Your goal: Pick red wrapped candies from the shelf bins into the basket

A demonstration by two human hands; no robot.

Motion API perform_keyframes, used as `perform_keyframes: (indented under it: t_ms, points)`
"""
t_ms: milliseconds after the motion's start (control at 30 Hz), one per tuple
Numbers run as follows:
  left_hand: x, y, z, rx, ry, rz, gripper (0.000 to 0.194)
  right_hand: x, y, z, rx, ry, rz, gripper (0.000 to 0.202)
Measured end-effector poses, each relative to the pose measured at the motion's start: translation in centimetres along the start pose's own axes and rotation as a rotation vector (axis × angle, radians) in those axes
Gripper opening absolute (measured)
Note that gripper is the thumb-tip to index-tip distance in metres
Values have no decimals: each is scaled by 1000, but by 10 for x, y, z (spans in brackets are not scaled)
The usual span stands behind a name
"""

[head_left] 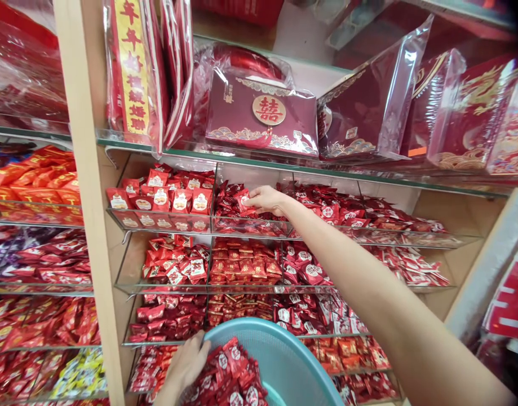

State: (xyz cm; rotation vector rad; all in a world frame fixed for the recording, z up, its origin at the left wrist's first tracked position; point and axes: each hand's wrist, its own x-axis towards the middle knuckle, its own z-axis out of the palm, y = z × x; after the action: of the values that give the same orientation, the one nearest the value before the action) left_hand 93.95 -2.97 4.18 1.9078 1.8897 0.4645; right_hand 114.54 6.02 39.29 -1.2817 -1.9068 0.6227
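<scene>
At the bottom centre, my left hand point(189, 361) grips the left rim of a teal plastic basket point(299, 355). Red wrapped packets point(233, 375) with white round labels are heaped in the basket's left side. My right hand point(265, 201) reaches up to the top candy shelf, its fingers closed on a red packet point(243, 200) above the second compartment. More dark red packets point(229, 206) lie loose around the fingertips. Left of that compartment, red packets with white labels point(181, 200) stand in a row behind the clear front panel.
Lower tiers hold more red packets point(246, 265) behind clear panels. Purple-red gift boxes point(262, 115) stand on a glass shelf above the hand. A wooden upright point(83, 169) separates the left shelves, where yellow packets point(81, 375) sit low down.
</scene>
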Motion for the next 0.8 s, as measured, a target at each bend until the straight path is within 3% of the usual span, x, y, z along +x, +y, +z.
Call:
perform_keyframes:
  t_ms: [133,267,600,800]
  points:
    - [-2,-4,-1,-2,-1,-42,46,1,-6,20,-166,-5,111,14]
    - [-4,-9,-1,-13,-17,-38,45,3,-9,29,-298,40,113,13]
    - [-2,-14,1,0,-27,-36,43,29,-15,43,-693,-40,108,82]
    - [0,-23,5,5,-36,-69,46,30,-15,49,-713,-34,132,82]
